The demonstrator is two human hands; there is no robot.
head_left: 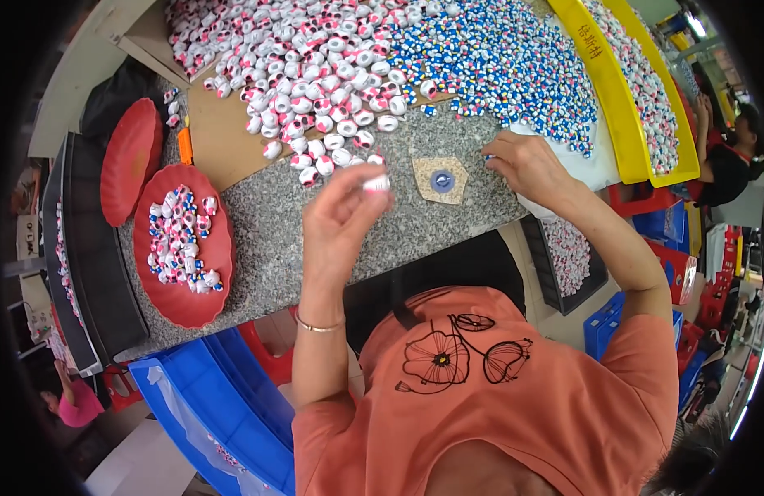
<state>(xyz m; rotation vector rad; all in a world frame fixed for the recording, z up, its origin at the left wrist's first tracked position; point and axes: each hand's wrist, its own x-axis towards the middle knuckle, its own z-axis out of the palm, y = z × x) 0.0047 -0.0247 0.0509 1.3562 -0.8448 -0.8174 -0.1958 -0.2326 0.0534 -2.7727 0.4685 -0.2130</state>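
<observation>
My left hand (340, 217) is raised above the grey speckled worktop, thumb and fingers pinching a white and pink hollow toy head (376, 183). To its right, a beige block (428, 192) with a round blue-grey insert (442, 181) lies on the stone surface. Beyond that block my right hand (526, 165) rests low over the worktop, fingertips drawn together on a small blue piece (487, 156) that is mostly hidden. A big heap of white and pink toy heads (316, 74) spreads ahead, beside a heap of small blue toy bodies (497, 66).
At left, a red scalloped plate (182, 307) holds assembled figures, with another red plate (126, 178) behind it. An orange-handled tool (185, 146) lies nearby. A yellow tray (638, 157) of pieces stands at far right. Blue crates (212, 397) and a black bin (555, 306) sit below the edge.
</observation>
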